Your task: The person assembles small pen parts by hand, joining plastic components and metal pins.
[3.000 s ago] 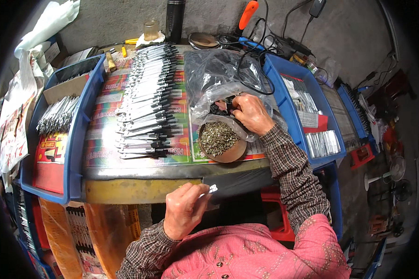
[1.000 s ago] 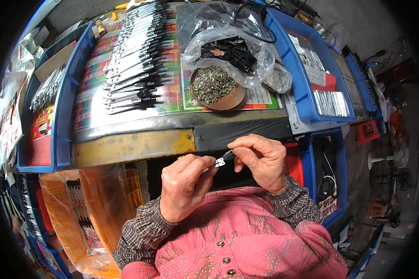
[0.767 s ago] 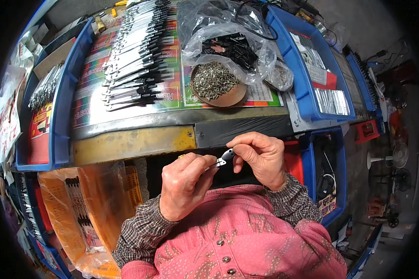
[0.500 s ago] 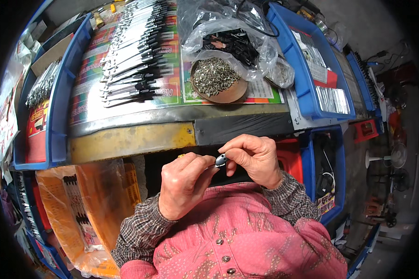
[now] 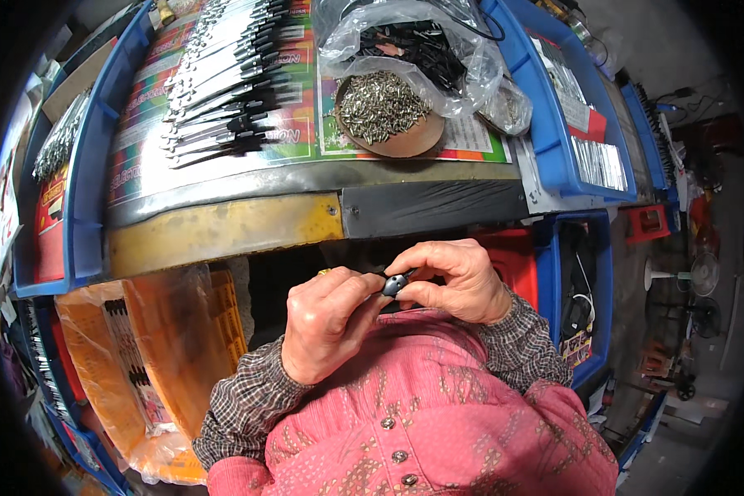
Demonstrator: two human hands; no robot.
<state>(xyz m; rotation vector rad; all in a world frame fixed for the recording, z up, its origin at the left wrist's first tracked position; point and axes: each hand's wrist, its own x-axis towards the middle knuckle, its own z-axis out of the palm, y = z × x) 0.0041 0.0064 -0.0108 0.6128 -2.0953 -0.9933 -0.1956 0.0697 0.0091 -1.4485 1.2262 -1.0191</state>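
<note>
Close in front of my body, both hands meet over a small rounded grey piece with dark spots point(image 5: 394, 285); its exact kind I cannot make out. The fingertips of my left hand point(image 5: 329, 321) are closed on its left end. My right hand point(image 5: 461, 281) pinches a short thin black part at the piece's upper right, between thumb and forefinger. Whether that part is joined to the grey piece cannot be seen. On the bench beyond, a long row of pens with black ends point(image 5: 236, 91) lies side by side. A round dish of small metal tips point(image 5: 383, 107) sits to their right.
Behind the dish is a clear plastic bag of black parts point(image 5: 417, 50). Blue trays stand at left point(image 5: 87, 190) and right point(image 5: 546, 124). The bench's front edge point(image 5: 223, 227) runs just past my hands. An orange plastic-lined crate point(image 5: 174, 347) sits lower left, a blue bin point(image 5: 546, 298) lower right.
The grey piece has turned between my fingers, and a black part now shows in my right fingertips. My right thumb has shifted its grip. The whole view has tilted slightly, lifting the bench in the picture.
</note>
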